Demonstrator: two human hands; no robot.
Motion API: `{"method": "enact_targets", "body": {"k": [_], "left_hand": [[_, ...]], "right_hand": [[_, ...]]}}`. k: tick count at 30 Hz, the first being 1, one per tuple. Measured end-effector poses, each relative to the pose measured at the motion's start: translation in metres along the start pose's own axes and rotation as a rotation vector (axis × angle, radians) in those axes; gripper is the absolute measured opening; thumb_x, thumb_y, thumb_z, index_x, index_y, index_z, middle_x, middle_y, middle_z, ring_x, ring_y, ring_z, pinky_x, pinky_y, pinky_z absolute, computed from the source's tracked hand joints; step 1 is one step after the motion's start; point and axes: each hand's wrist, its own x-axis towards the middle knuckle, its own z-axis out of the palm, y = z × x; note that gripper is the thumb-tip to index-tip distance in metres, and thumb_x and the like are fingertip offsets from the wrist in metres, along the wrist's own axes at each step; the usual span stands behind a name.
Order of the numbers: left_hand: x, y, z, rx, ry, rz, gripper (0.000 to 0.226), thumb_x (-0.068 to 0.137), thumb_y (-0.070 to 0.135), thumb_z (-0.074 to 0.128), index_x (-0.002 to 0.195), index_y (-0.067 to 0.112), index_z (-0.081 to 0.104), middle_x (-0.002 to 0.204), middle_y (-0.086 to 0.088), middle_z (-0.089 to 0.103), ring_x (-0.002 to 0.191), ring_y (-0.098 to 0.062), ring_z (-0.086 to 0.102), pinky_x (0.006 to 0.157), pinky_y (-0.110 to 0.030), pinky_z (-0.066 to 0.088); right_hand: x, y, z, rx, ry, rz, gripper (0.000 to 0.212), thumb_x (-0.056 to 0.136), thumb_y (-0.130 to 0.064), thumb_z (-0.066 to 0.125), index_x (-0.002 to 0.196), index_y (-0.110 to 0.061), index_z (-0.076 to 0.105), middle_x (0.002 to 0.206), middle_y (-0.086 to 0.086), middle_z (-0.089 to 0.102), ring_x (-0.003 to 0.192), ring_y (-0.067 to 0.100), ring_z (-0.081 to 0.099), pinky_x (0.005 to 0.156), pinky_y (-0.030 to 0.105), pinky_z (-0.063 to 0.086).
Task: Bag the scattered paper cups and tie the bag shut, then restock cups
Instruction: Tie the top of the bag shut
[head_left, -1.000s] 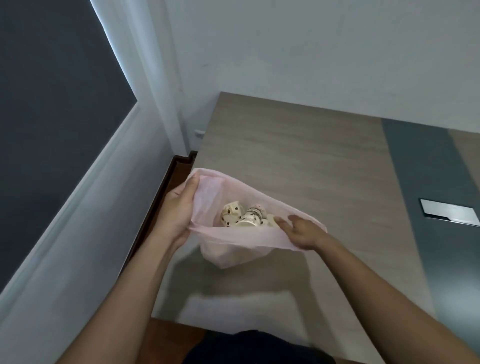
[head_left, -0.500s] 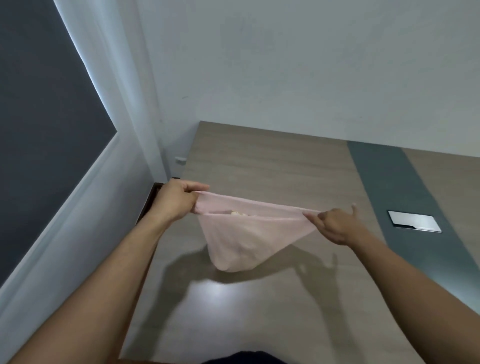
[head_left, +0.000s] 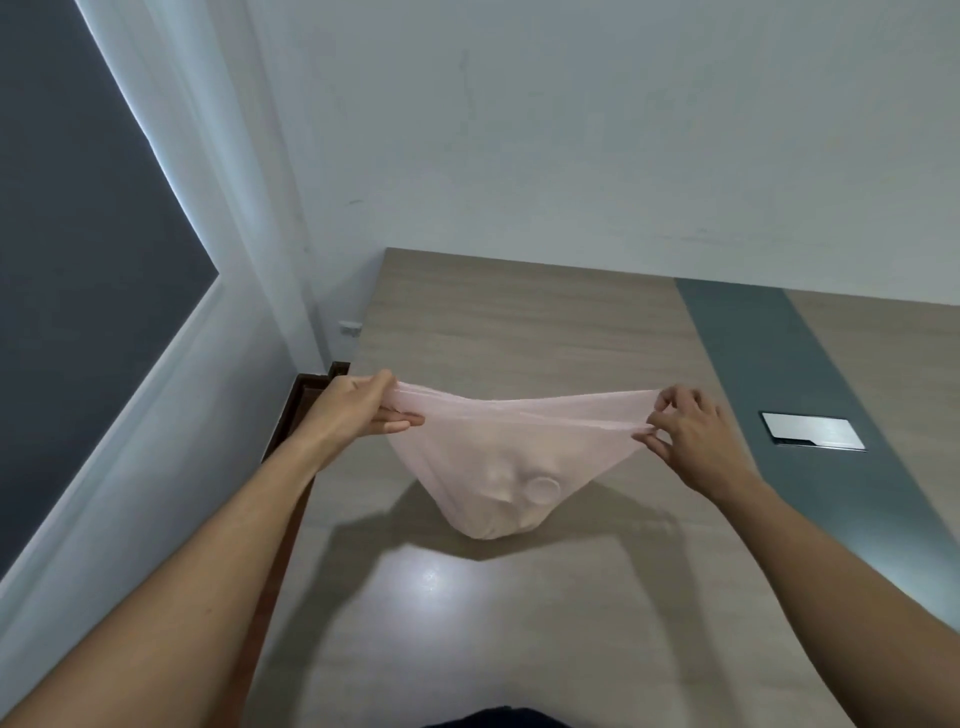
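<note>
Both hands are stretching the bag (head_left: 498, 457) flat above the surface (head_left: 519, 623): left hand (head_left: 358, 410) clamped on one end, right hand (head_left: 691, 431) pinching the other. Cups (head_left: 543, 491) are bulging at the bottom. Risk: thin film tearing w/ more pull, or slipping from the pinch.

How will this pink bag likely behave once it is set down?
The pink bag is probably floppy: it sags between the left hand and right hand. Likely light and lumpy too, since a cup bulges through.

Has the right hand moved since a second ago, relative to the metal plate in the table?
Yes. The right hand has moved outward toward the metal plate, stretching the pink bag taut.
</note>
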Motion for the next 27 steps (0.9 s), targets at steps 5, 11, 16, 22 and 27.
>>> {"method": "enact_targets", "body": {"k": [5,11,16,22,27], "left_hand": [[0.0,-0.013,-0.014,0.105,-0.19,0.092,0.038,0.091,0.033,0.09,0.115,0.006,0.082,0.114,-0.013,0.086,0.116,-0.025,0.082,0.107,-0.035,0.063],[0.006,-0.035,-0.017,0.118,-0.092,0.127,0.017,0.096,0.003,0.084,0.112,0.007,0.085,0.108,-0.015,0.087,0.106,-0.028,0.084,0.085,-0.023,0.067],[0.001,-0.039,-0.004,0.213,0.089,0.355,0.02,0.106,0.022,0.073,0.108,0.006,0.083,0.068,0.02,0.067,0.057,0.005,0.05,0.056,-0.014,0.039],[-0.017,-0.023,0.033,-0.228,-0.089,0.358,0.043,0.122,0.029,0.035,0.138,0.007,0.069,0.15,-0.005,0.072,0.144,-0.018,0.064,0.123,-0.035,0.044],[-0.027,-0.001,0.059,-0.671,-0.162,0.229,0.058,0.121,0.044,0.03,0.081,0.018,0.064,0.077,-0.013,0.074,0.094,-0.035,0.082,0.102,-0.045,0.058]], "right_hand": [[-0.003,0.006,0.001,0.098,0.046,0.078,0.026,0.09,-0.047,0.084,0.087,-0.021,0.085,0.128,0.009,0.058,0.115,0.039,0.055,0.093,0.052,0.048],[-0.011,0.009,-0.002,0.303,-0.122,0.366,0.021,0.101,-0.055,0.069,0.089,-0.042,0.081,0.121,-0.007,0.071,0.121,0.027,0.062,0.112,0.057,0.035],[-0.004,-0.024,-0.031,1.275,-0.077,0.709,0.032,0.112,-0.037,0.055,0.091,-0.025,0.076,0.116,0.0,0.079,0.114,0.019,0.074,0.106,0.045,0.044],[0.017,-0.051,-0.044,2.274,0.068,0.775,0.022,0.107,-0.026,0.046,0.104,-0.015,0.065,0.134,0.005,0.079,0.13,0.023,0.07,0.117,0.045,0.048],[0.019,-0.085,-0.068,2.506,0.056,0.749,0.04,0.109,-0.025,0.046,0.069,-0.022,0.05,0.067,-0.004,0.054,0.065,0.017,0.052,0.093,0.036,0.062]]}}
